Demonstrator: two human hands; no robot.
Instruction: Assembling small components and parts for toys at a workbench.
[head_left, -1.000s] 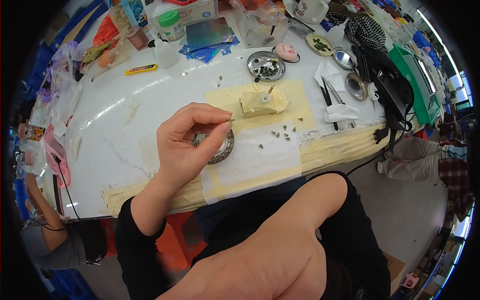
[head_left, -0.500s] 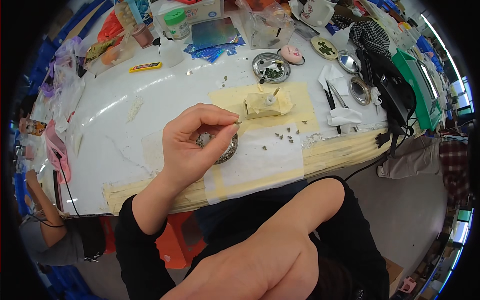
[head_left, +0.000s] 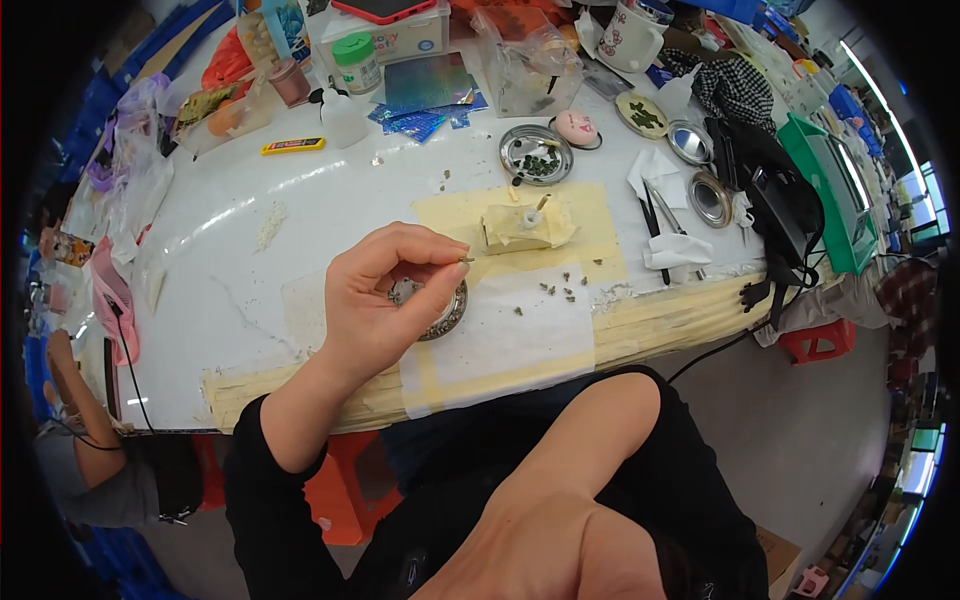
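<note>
My left hand is raised over the table, thumb and forefinger pinching a tiny greenish-brown piece. Partly hidden behind that hand is a round metal dish holding many small dark pieces. Close by on white paper lie several loose small pieces of similar colour. Beyond them, a block wrapped in cream tape carries a short stick standing up from a white lump. My right hand is lifted near the lower edge of the view, only its back and wrist showing; its fingers are out of sight.
Farther back stands a metal tray with dark green bits, beside a pink rounded object. To the right lie tweezers, tissue and metal lids. A green-lidded jar and a yellow case sit at the back left.
The view has shifted slightly. My right hand has moved lower and toward the right in view. My left hand keeps its pinch on the tiny piece.
</note>
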